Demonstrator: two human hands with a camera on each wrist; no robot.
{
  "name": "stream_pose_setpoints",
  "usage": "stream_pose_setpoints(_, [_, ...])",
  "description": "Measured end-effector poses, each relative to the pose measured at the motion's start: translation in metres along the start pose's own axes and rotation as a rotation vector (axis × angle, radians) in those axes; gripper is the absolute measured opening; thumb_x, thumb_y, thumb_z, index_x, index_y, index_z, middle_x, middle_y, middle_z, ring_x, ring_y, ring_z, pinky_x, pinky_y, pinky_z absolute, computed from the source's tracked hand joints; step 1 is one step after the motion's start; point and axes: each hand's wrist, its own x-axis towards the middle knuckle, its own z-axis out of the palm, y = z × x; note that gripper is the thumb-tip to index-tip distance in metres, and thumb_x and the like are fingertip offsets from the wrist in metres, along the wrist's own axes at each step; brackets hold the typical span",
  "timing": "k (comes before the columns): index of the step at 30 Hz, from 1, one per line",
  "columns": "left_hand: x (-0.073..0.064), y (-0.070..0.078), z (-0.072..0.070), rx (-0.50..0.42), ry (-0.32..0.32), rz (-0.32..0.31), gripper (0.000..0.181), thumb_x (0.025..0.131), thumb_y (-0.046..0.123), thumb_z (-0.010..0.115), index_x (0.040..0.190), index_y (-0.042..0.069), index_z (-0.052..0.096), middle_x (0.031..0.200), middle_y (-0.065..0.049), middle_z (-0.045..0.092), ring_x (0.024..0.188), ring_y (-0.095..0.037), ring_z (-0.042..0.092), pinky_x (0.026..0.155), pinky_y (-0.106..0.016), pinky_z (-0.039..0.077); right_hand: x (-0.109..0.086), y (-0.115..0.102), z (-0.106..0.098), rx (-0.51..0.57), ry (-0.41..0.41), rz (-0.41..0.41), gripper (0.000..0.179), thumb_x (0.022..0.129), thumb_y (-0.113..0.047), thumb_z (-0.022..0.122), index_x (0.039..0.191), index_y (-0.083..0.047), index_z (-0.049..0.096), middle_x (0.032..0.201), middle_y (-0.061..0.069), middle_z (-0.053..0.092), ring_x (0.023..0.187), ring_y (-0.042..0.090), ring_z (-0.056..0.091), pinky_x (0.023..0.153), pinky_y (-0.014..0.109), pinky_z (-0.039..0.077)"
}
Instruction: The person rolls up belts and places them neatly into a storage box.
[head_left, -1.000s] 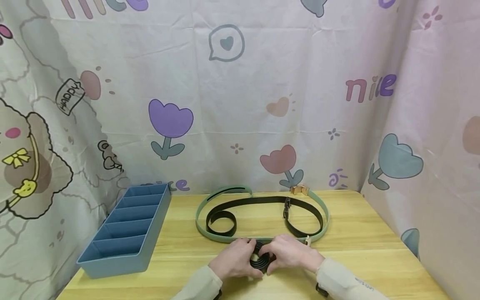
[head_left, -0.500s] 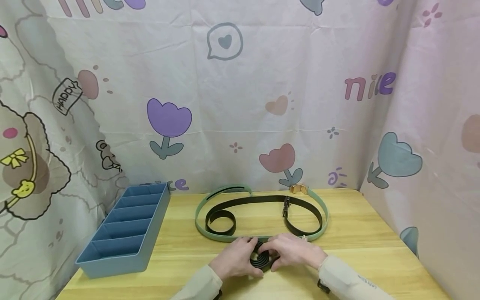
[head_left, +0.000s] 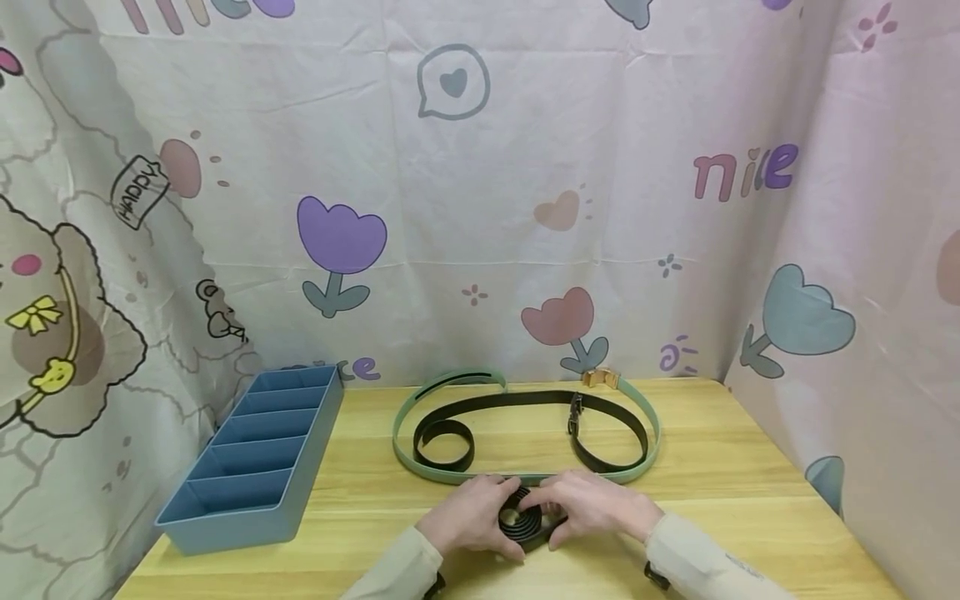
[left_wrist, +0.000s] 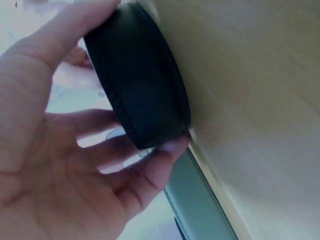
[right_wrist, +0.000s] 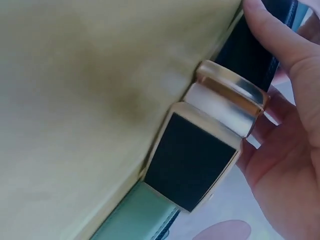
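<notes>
The coiled black belt (head_left: 531,528) rests on the worktop (head_left: 705,517) between the hands. The left hand (head_left: 471,517) holds the coil between thumb and fingers; its thumb tip is cut off in the left wrist view. The right hand (head_left: 600,505) grips the free strap beside the gold-framed buckle (right_wrist: 192,160). The head view hides this buckle behind the right hand. The green belt (head_left: 442,476) lies behind, partly covered by the hands.
</notes>
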Motion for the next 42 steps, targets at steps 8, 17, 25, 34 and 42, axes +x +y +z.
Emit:
stream_pose_setpoints(8, [-0.003,0.002,0.000,0.022,0.045,-0.026,0.085,0.061,0.077,0.073,0.113,0.011,0.061,0.097,-0.003,0.066,0.088,-0.015,0.062,0.077,-0.030,0.053,0.003,-0.003,0.005,-0.020,0.074,-0.011,0.049,0.072,-0.043,0.081,0.116,-0.027,0.069,0.099,-0.016,0.071,0.081,-0.010,0.058,0.070,0.010,0.044])
stream_pose_setpoints(17, [-0.003,0.004,-0.001,0.098,0.039,-0.023,0.082,0.065,0.077,0.070,0.119,0.016,0.061,0.107,-0.002,0.067,0.092,-0.017,0.064,0.077,-0.033,0.053,0.002,-0.004,0.006,-0.003,0.067,-0.042,0.054,0.071,-0.040,0.083,0.121,-0.028,0.066,0.099,-0.019,0.069,0.080,-0.011,0.056,0.072,0.009,0.044])
stream_pose_setpoints(25, [-0.005,0.006,-0.002,0.047,0.017,0.011,0.082,0.064,0.077,0.071,0.113,0.012,0.063,0.099,-0.003,0.066,0.086,-0.014,0.061,0.078,-0.028,0.052,0.003,-0.010,0.005,-0.026,0.086,-0.065,0.047,0.071,-0.036,0.084,0.114,-0.026,0.070,0.099,-0.016,0.071,0.083,-0.010,0.059,0.073,0.008,0.045])
stream_pose_setpoints(34, [-0.004,0.011,0.005,0.097,0.049,-0.007,0.077,0.067,0.070,0.073,0.112,0.009,0.063,0.091,-0.002,0.063,0.080,-0.013,0.057,0.074,-0.027,0.051,0.004,-0.012,0.012,-0.176,0.232,-0.133,0.045,0.072,-0.051,0.078,0.110,-0.027,0.071,0.092,-0.019,0.068,0.078,-0.004,0.048,0.068,0.006,0.035])
stream_pose_setpoints(42, [-0.005,0.004,0.007,-0.016,0.069,0.038,0.072,0.065,0.059,0.076,0.116,0.011,0.061,0.094,0.004,0.062,0.083,-0.007,0.054,0.076,-0.022,0.049,-0.004,-0.013,0.012,-0.186,0.305,0.074,0.069,0.063,-0.070,0.074,0.112,-0.021,0.068,0.092,-0.013,0.057,0.077,-0.001,0.047,0.068,0.018,0.045])
